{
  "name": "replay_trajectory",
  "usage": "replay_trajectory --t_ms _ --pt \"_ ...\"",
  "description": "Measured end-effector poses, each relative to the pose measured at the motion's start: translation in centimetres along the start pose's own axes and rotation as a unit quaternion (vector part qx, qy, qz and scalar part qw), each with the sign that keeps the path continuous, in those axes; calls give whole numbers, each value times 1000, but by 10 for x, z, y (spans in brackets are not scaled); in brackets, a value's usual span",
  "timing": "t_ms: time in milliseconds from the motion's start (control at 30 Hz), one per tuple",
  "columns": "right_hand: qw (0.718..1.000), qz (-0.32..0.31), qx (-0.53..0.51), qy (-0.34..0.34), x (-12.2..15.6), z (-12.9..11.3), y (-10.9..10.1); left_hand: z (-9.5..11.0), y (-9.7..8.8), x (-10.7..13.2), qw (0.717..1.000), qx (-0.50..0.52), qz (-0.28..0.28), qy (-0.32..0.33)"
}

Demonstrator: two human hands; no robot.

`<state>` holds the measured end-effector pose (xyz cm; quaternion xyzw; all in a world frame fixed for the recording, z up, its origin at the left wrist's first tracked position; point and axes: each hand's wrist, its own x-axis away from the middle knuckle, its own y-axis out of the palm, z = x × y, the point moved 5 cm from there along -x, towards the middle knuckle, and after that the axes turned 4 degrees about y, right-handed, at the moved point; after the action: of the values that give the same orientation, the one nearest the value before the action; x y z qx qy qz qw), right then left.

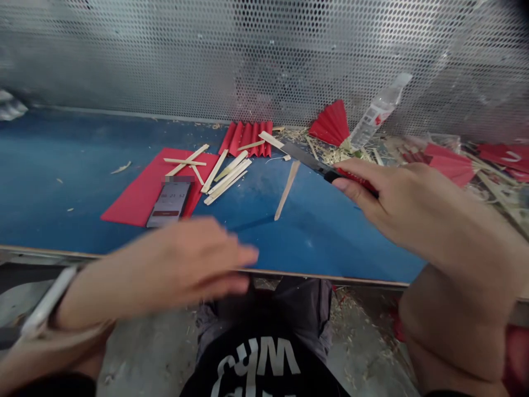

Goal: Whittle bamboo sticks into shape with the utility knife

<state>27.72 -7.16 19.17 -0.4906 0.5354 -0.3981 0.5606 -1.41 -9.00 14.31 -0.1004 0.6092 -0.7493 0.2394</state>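
My right hand [407,193] is closed round the handle of a utility knife [306,158], its long blade pointing left over the blue table. Just below the blade lies a thin wooden strip [286,193]. My left hand [194,253], smeared by motion, hovers at the table's front edge with fingers stretched out and thumb apart, holding nothing I can see. Several pale wooden strips [225,182] lie in a loose pile beyond it. A pleated red paper [247,138] rests behind the pile, with a strip near the knife tip across its right side.
A phone [168,201] lies on red paper [132,193] at the left, with crossed strips above it. Against the perforated metal screen [165,60] are a red paper fan [330,122], a tilted plastic bottle [378,116] and shavings [295,134]. More red fans [450,164] lie right.
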Motion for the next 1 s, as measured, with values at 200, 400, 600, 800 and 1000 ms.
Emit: replay_trajectory --t_ms 200,400,600,800,1000 --pt "997 -10 -24 -76 -11 14 1 -38 -74 -140 935 -184 277 122" --pt "994 -49 -35 -93 -25 15 0 -59 -47 -176 944 -227 186 152" --pt "997 18 20 -78 -33 7 3 -58 -42 -175 943 -239 177 149" --pt "993 17 54 -101 -34 3 6 -59 -38 -179 929 -274 172 179" --pt "991 24 52 -122 -33 -9 0 -65 -31 -181 947 -247 157 135"
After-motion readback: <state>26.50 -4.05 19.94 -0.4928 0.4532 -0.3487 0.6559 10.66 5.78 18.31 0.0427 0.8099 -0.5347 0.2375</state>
